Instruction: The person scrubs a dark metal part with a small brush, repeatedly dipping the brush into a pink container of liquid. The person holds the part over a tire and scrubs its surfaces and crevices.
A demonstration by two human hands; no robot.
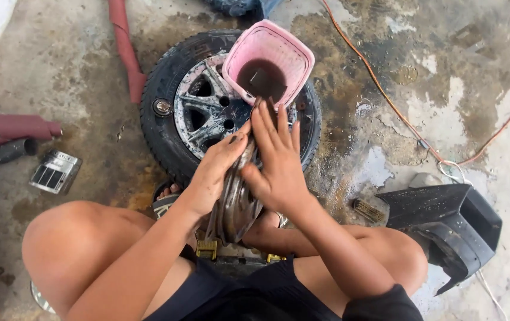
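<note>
On a stained, wet concrete floor (pixel 433 71) we note a tyre with alloy rim (pixel 192 107) carrying a pink tub (pixel 290 50) of dark liquid, while our left hand (pixel 216 169) and right hand (pixel 278 163) are both clamped around a grimy metal part (pixel 237 205) above our knees.

Light: soft, even daylight, bright overall.
Shadows: faint and diffuse, darkest just below the hands (pixel 255 169).
Glare: pale sheen on the wet floor (pixel 385 160) right of the hands.
Sharpness: mostly crisp; edges bend slightly.
</note>
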